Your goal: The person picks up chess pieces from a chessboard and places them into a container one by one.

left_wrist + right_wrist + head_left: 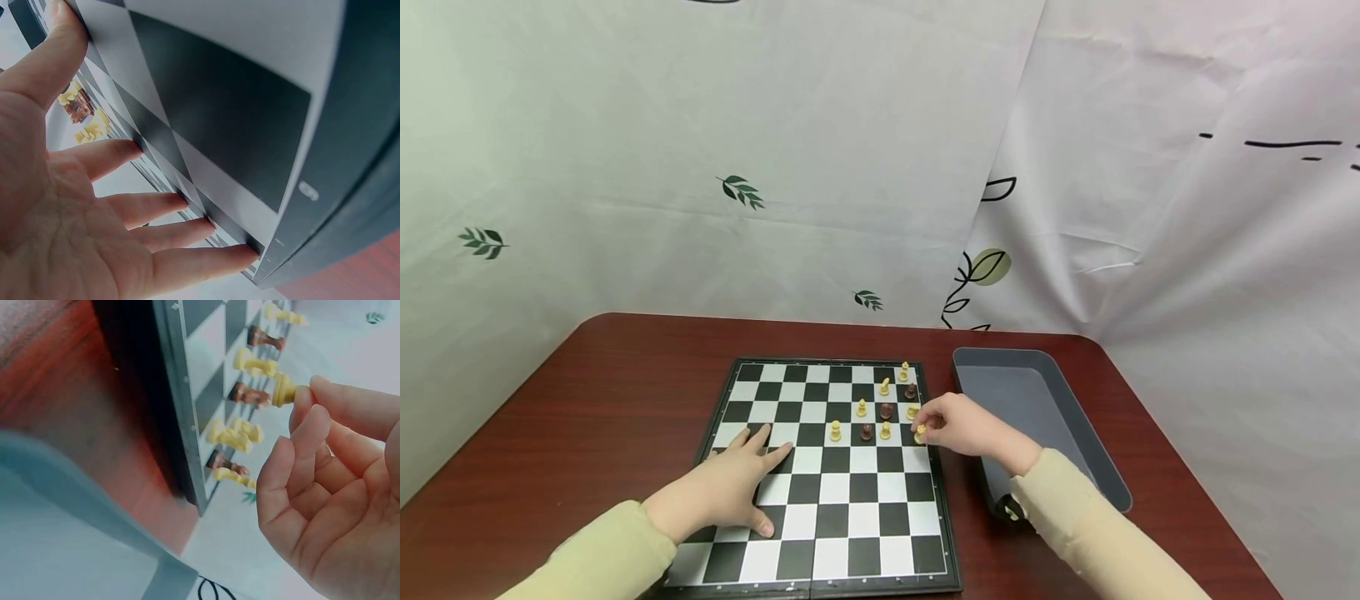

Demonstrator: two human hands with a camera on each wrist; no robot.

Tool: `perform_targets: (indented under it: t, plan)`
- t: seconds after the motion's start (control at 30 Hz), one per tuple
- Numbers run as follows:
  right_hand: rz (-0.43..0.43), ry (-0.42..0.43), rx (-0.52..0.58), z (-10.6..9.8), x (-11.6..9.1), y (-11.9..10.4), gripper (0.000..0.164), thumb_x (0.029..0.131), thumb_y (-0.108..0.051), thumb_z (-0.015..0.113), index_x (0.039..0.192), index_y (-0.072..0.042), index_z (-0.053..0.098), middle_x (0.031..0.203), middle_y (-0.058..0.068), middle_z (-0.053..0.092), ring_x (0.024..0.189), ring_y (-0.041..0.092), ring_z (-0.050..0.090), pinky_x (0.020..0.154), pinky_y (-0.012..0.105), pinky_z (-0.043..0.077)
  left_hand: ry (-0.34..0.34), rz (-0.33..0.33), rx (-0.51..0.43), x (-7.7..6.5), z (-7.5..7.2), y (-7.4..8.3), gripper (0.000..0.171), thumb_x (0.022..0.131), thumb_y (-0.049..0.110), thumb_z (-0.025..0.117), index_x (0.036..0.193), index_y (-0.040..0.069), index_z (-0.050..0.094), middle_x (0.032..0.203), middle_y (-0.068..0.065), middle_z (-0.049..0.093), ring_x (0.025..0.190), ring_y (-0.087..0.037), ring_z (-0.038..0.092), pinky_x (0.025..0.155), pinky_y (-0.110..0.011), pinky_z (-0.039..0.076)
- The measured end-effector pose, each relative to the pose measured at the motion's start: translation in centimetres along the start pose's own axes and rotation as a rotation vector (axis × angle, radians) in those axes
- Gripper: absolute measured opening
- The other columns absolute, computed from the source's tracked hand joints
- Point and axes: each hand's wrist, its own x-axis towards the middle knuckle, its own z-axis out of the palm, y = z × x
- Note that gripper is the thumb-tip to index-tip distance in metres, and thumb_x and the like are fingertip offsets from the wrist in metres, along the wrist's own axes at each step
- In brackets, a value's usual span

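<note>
The left sleeve (595,550) covers the near-left corner of the chessboard (831,521); the left hand (730,483), fingers spread and gripping nothing, rests over its left side. Right of the board, the right sleeve (1097,525) hides part of a grey tray (1011,392) and of a dark object (1006,507), hard to identify. At the board's right edge, the right hand (962,425) pinches a yellow chess piece (283,390), fingertips hiding its top; its base faces the board, long axis roughly upright. Beside and beyond it on the board stand other yellow pieces (836,431) and brown pieces (886,411).
</note>
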Motion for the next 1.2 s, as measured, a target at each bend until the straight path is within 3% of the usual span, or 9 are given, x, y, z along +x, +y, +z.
perform_targets:
  t: [0.4,0.7,1.03,1.2]
  plan:
    - [-0.028,0.123,0.086,-2.8,-0.8,1.2,0.015,0.087,-0.007,0.065,0.099,0.0,0.071,0.075,0.0,0.062,0.064,0.011,0.051,0.056,0.024,0.042,-0.005,-0.006,-0.011,0.0,0.1,-0.3,0.109,0.046,0.051,0.086,0.139,0.008,0.049,0.144,-0.032,0.035,0.128,-0.059,0.031,0.084,-0.076,0.033]
    - [0.031,0.232,0.129,-4.4,-1.2,2.6,0.018,0.089,-0.013,0.065,0.102,-0.003,0.071,0.085,0.005,0.067,0.073,0.013,0.056,0.066,0.028,0.047,-0.012,-0.011,-0.007,0.1,0.2,-0.2,0.109,0.046,0.051,0.086,0.139,0.009,0.049,0.144,-0.031,0.034,0.128,-0.059,0.031,0.084,-0.076,0.033]
    - [0.093,0.347,0.154,-5.4,-0.9,4.4,0.024,0.09,-0.016,0.065,0.108,-0.002,0.069,0.086,0.006,0.063,0.07,0.015,0.052,0.058,0.029,0.042,-0.011,-0.017,-0.016,0.1,0.2,-0.1,0.109,0.045,0.051,0.086,0.139,0.009,0.049,0.144,-0.031,0.035,0.128,-0.059,0.03,0.084,-0.076,0.033]
    - [0.124,0.38,0.18,-5.6,-0.5,5.5,0.027,0.09,-0.015,0.064,0.112,0.001,0.067,0.09,0.011,0.067,0.074,0.022,0.058,0.061,0.029,0.044,-0.016,-0.016,-0.023,0.1,0.1,-0.2,0.109,0.046,0.05,0.086,0.139,0.009,0.049,0.144,-0.031,0.034,0.129,-0.059,0.03,0.085,-0.076,0.033]
